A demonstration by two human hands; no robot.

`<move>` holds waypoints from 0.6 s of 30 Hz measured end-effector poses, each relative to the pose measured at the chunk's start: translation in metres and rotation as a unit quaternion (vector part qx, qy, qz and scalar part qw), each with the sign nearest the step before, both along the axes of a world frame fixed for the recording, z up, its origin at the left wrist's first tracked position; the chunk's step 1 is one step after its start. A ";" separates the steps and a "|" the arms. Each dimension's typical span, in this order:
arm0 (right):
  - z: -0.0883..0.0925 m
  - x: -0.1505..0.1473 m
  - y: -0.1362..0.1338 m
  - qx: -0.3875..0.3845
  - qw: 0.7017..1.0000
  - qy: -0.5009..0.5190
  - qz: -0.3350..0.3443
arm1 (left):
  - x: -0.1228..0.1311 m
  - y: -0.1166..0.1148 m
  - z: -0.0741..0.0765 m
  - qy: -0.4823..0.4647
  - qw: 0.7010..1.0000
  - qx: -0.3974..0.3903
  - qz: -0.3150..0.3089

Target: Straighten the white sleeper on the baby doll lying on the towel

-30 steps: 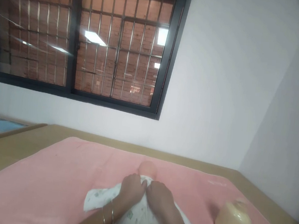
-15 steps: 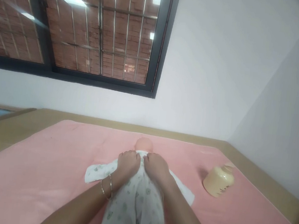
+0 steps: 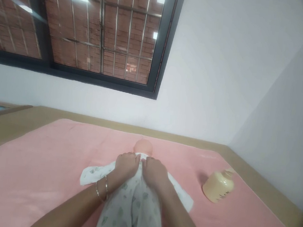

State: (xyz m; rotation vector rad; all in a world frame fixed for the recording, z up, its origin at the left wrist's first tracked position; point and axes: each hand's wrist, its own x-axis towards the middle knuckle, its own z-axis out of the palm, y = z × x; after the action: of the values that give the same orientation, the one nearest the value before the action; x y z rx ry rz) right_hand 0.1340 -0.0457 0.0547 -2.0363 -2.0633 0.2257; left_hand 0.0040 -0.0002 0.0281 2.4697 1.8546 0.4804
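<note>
I read left hand (image 3: 127,164) and right hand (image 3: 156,171) as both curled closed, gripping the printed garment (image 3: 118,213) between them near its neckline, probably to tension both sides evenly

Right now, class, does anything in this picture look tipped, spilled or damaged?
Nothing clearly stands out; no spill or damage shows on the pink mat or the patterned garment. The cream bottle seems to lean right, but the window frame slants likewise, so that may be only the camera's angle.

White-walled room with barred window (image 3: 101,27)
</note>
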 end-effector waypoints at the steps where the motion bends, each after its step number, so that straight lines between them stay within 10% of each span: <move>1: 0.001 -0.004 -0.004 0.019 1.000 -0.014 0.021 | 0.000 -0.001 0.001 0.007 1.000 -0.004 -0.006; 11: -0.002 0.009 0.013 -0.080 0.995 0.016 -0.063 | 0.004 -0.009 -0.003 0.012 0.999 0.037 -0.037; 18: 0.004 -0.004 -0.009 -0.026 0.995 -0.076 0.057 | 0.002 -0.007 -0.002 0.017 0.998 0.015 -0.050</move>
State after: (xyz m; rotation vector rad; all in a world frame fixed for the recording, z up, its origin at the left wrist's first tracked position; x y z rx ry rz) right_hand 0.1299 -0.0548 0.0587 -2.0242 -2.2920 0.1502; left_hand 0.0063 -0.0067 0.0259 2.5915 1.7384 0.4684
